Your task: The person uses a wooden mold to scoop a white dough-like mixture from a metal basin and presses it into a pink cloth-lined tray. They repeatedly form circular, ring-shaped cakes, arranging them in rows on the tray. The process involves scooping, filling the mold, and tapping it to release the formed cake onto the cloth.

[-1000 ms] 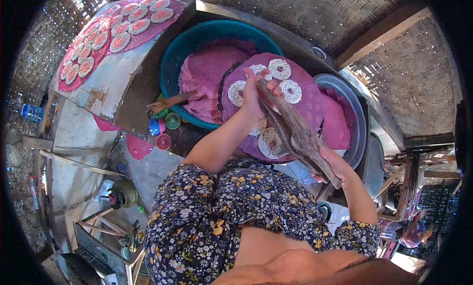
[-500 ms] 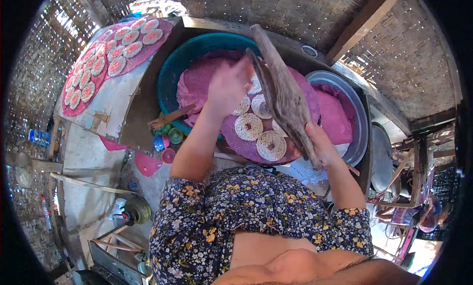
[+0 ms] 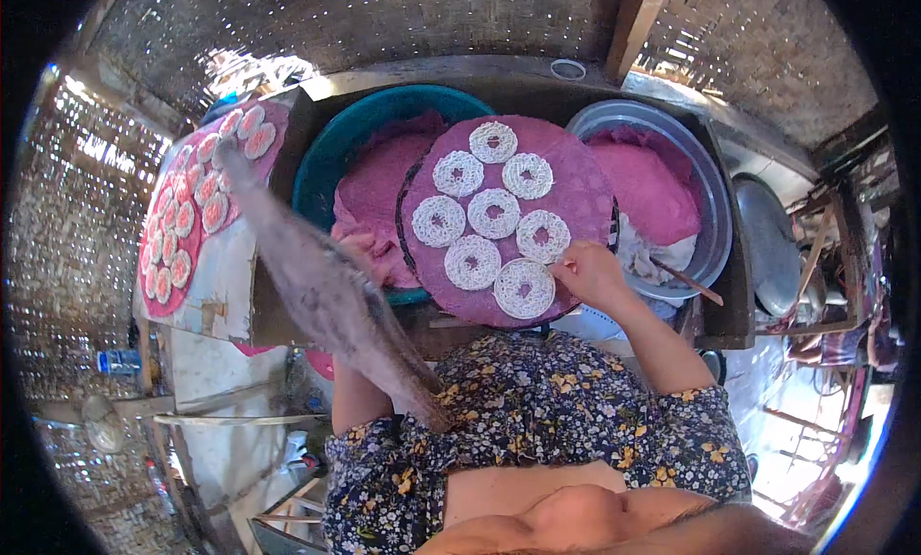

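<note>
A round board draped in pink cloth (image 3: 451, 291) carries several white lacy rings that look like pressed strands of dough. My right hand (image 3: 592, 275) has its fingers pinched at the edge of the nearest ring (image 3: 511, 301). A long, weathered piece of wood (image 3: 321, 291), smeared by motion, slants across the left side in front of my left forearm. My left hand (image 3: 357, 245) is mostly hidden behind this wood and appears closed round it; only a few fingers show, beside the pink cloth.
Behind the board stand a teal basin (image 3: 317, 176) with pink cloth and a grey basin (image 3: 718, 238) holding pink and white cloths and a stick. At left, pink-and-white discs (image 3: 177, 219) lie on pink cloth on a slanted surface. Woven walls (image 3: 460, 27) enclose the place.
The wood has passed from my right hand to my left and swung leftward, uncovering the rings. My right hand has come down to the nearest ring.
</note>
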`<state>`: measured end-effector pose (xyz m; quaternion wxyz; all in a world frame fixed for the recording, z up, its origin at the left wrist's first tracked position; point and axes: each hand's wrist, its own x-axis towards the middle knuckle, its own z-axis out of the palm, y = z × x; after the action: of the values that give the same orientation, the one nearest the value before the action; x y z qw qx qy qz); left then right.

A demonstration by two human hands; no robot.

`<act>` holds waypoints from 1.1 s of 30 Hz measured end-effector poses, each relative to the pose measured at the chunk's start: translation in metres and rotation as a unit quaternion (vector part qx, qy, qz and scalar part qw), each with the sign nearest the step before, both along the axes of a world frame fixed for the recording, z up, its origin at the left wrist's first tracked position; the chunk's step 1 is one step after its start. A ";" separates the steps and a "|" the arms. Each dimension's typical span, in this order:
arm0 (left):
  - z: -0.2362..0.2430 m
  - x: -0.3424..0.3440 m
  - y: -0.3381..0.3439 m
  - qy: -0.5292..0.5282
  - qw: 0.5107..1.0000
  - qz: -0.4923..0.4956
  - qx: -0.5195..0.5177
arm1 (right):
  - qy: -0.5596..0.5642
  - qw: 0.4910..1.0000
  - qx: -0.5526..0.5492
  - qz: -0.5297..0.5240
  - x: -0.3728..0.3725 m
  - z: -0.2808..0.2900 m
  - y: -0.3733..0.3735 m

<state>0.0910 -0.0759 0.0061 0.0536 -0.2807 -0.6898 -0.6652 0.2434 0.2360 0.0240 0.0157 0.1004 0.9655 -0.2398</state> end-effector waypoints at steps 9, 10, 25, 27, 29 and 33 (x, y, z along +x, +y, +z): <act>0.047 0.011 -0.007 0.242 0.961 0.129 -0.033 | 0.079 0.994 0.058 0.043 -0.003 -0.012 -0.004; 0.045 0.011 -0.013 0.209 0.972 0.108 -0.018 | 0.091 0.993 0.056 0.042 -0.003 -0.009 -0.003; 0.049 0.016 0.000 0.179 0.964 0.196 -0.025 | 0.034 0.971 0.088 -0.220 -0.045 -0.001 0.096; 0.047 0.013 -0.009 0.196 0.964 0.179 -0.022 | 0.020 0.973 0.079 -0.218 -0.048 -0.005 0.096; 0.042 0.008 -0.014 0.223 0.957 0.184 -0.033 | 0.022 0.972 0.071 -0.221 -0.047 -0.005 0.098; 0.048 0.012 -0.004 0.132 0.970 0.187 0.079 | 0.075 0.972 0.067 -0.214 -0.033 0.004 0.096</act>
<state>0.1034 -0.0795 0.0541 0.2902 -0.2270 -0.6617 -0.6529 0.2107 0.3315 0.0285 -0.1146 0.2869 0.9340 -0.1795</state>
